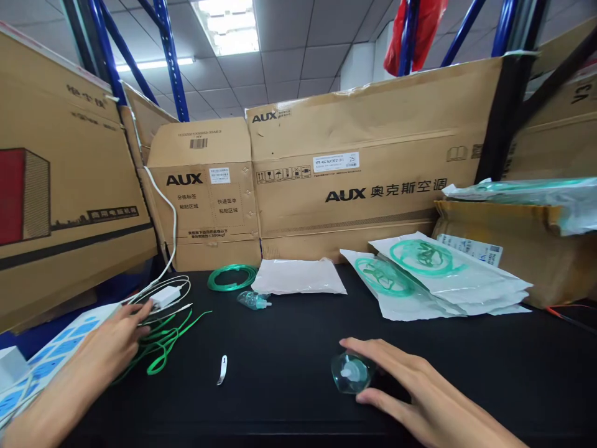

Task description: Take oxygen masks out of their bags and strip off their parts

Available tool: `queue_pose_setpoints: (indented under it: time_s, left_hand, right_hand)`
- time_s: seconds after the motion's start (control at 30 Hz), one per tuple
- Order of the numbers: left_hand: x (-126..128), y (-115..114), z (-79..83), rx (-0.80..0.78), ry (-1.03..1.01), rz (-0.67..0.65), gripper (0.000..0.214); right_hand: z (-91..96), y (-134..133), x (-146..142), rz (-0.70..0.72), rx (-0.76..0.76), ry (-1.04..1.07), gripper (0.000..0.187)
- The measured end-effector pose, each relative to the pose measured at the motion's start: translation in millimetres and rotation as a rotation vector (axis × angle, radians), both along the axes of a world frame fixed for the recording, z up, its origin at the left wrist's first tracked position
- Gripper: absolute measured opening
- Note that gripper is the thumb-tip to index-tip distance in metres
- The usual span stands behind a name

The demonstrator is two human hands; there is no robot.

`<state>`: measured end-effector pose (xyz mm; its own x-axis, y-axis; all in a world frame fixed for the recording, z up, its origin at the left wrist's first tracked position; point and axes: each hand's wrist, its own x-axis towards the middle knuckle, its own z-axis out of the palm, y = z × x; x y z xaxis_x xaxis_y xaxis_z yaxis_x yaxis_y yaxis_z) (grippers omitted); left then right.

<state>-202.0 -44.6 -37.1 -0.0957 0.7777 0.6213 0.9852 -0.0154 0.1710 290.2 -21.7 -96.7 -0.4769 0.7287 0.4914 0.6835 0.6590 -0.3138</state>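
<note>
My right hand (396, 379) is at a small clear oxygen mask (353, 372) with a pale green connector. Its thumb and fingers touch opposite edges of the mask, which rests on the black table. At the left, my left hand (124, 333) reaches over a tangle of green elastic straps (163, 348), its fingers apart. Its fingertips are close to a white power adapter (165, 297); whether they touch it I cannot tell. A small clear part with a green connector (254, 300) lies farther back, beside a coil of green tubing (231, 277).
A silver metal clip-like tool (222, 370) lies at front centre. A white packet (298, 277) sits at the back, with bagged green tubing (433, 267) to its right. A power strip (60, 348) runs along the left. Cardboard boxes (349, 205) wall the back; another box (522, 242) stands right.
</note>
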Motion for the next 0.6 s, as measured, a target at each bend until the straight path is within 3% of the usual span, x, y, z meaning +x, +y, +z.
queue_pose_setpoints:
  time_s: [0.13,0.17,0.27,0.33,0.4,0.5,0.6]
  left_hand:
    - [45,-8,4.0,-0.004,0.055,0.065,0.049]
    - [65,-9,3.3,0.046,0.007,0.007,0.052]
    - [132,-8,-4.7,0.011,-0.128,-0.362,0.045]
    - [172,-6,-12.3,-0.163,-0.178,-0.548,0.036]
    - [202,-4,-19.6,-0.292,-0.219,-0.642,0.035]
    - [223,0,-29.8,-0.412,-0.297,-0.673,0.039]
    - [224,6,-39.6,-0.411,-0.431,-0.678,0.053]
  right_hand:
    - [-1.0,5,-9,0.061,0.016,-0.006,0.035]
    - [-0.7,6,-11,0.064,0.018,-0.008,0.033]
    - [1.4,3,-14,0.082,-0.005,-0.001,0.043]
    - [4.6,-4,-17,0.092,-0.03,0.012,0.055]
    - [9.6,-12,-22,0.095,-0.045,0.026,0.068]
    - [17.8,-21,-33,0.135,-0.044,0.065,0.058]
    - [19.3,-22,-43,0.198,0.001,0.166,0.036]
